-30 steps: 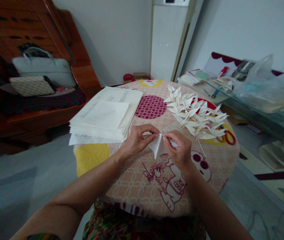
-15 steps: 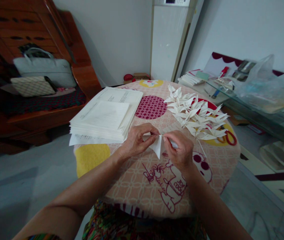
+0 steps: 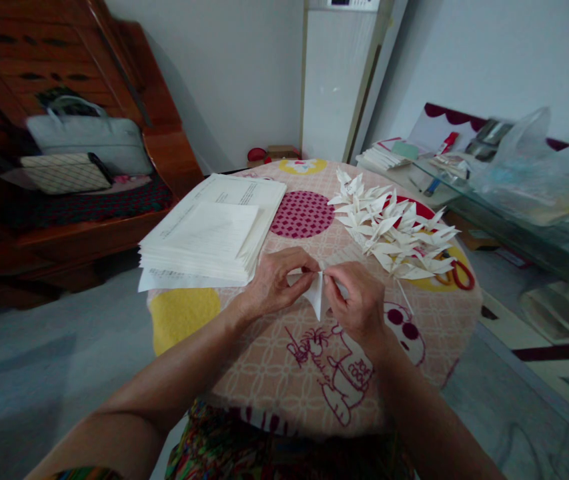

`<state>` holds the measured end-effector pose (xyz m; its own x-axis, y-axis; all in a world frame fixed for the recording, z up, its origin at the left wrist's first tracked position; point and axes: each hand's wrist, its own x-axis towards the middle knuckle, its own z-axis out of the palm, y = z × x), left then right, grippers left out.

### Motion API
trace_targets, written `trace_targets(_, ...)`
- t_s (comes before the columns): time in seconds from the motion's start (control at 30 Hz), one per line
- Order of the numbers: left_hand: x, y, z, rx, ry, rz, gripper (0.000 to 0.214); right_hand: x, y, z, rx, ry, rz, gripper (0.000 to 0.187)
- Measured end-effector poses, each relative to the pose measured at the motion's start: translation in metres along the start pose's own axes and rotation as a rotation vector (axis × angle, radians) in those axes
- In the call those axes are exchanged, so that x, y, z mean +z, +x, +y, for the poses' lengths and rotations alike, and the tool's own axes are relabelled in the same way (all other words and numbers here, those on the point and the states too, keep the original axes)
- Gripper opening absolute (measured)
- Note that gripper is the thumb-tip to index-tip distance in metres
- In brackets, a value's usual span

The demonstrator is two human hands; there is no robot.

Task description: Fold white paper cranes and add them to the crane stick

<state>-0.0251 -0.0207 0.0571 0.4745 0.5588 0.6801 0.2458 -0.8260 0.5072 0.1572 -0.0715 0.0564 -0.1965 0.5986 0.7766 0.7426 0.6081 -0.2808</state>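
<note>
A small folded piece of white paper (image 3: 315,295) is held just above the round table (image 3: 274,373) with its patterned cloth. My left hand (image 3: 279,280) pinches its left side, and my right hand (image 3: 357,303) pinches its right side with fingers closed. The paper's point hangs down between the two hands. Behind my right hand lies a heap of several finished folded white paper shapes (image 3: 394,230). A thick stack of white sheets (image 3: 214,230) sits to the left of my left hand.
A wooden bench with a grey bag (image 3: 91,140) and a checked cushion (image 3: 64,172) stands at the left. A glass table (image 3: 524,200) with a plastic bag and papers is at the right. A white appliance (image 3: 337,80) stands behind the table.
Both hands kept their pinch on the folded paper and drew slightly closer together; the paper's hanging point became narrower. Nothing else moved.
</note>
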Motion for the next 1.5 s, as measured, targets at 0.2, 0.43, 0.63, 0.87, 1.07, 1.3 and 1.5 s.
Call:
trace_targets(0.2, 0.0012, -0.0005, -0.0004, -0.024, 0.023, 0.006, 0.007, -0.0003, -0.0004, 0.0045, 0.06, 0.055, -0.012, 0.016)
trace_targets(0.43, 0.0012, -0.0004, 0.0, 0.0, 0.034, 0.012, 0.007, 0.0013, -0.0011, 0.0035, 0.011, 0.001, -0.023, 0.017)
trace_targets(0.63, 0.0008, -0.0007, 0.0001, 0.021, 0.033, 0.008, 0.006, 0.0001, -0.0005, 0.0013, -0.022, -0.04, 0.011, 0.018)
trace_targets(0.87, 0.0031, 0.0003, -0.0013, -0.044, -0.057, 0.028, 0.01, -0.0001, 0.001, 0.0038, -0.031, 0.058, 0.032, 0.017)
trace_targets(1.07, 0.0027, 0.002, -0.0009, -0.07, -0.116, 0.017, 0.015, -0.002, 0.0024, 0.0057, -0.044, 0.119, 0.033, 0.015)
trace_targets(1.3, 0.0025, 0.0028, -0.0017, -0.027, -0.104, 0.029, 0.012, -0.0039, 0.0031, 0.0081, -0.03, 0.174, 0.011, 0.014)
trace_targets(1.5, 0.0024, 0.0029, 0.0014, -0.004, -0.056, 0.02, 0.009, -0.0043, 0.0029, 0.0091, -0.042, 0.18, 0.018, 0.013)
